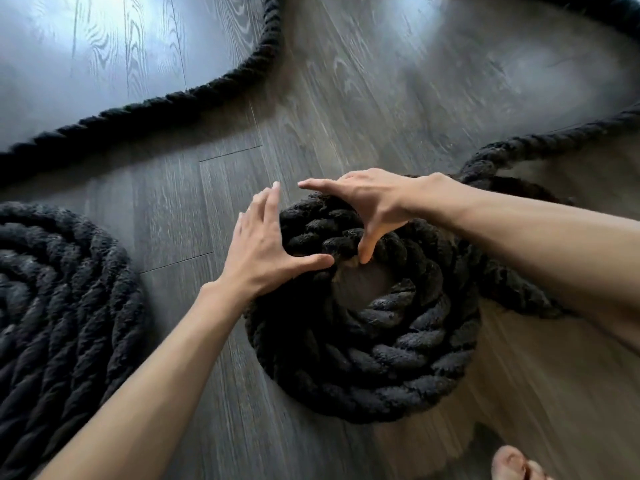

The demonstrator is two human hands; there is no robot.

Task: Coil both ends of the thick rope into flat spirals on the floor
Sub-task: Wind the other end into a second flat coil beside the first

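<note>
A thick black twisted rope lies on a grey wood floor. One end forms a round coil in the middle, with a bare patch of floor at its centre. My left hand rests on the coil's far left edge, fingers spread, thumb reaching toward the centre. My right hand presses on the coil's far rim, fingers spread, thumb pointing down into the middle. Neither hand closes around the rope. A second, larger flat spiral lies at the left edge.
Loose rope curves across the floor from the top centre to the far left. Another stretch runs from the coil toward the right edge. Toes of a bare foot show at the bottom right.
</note>
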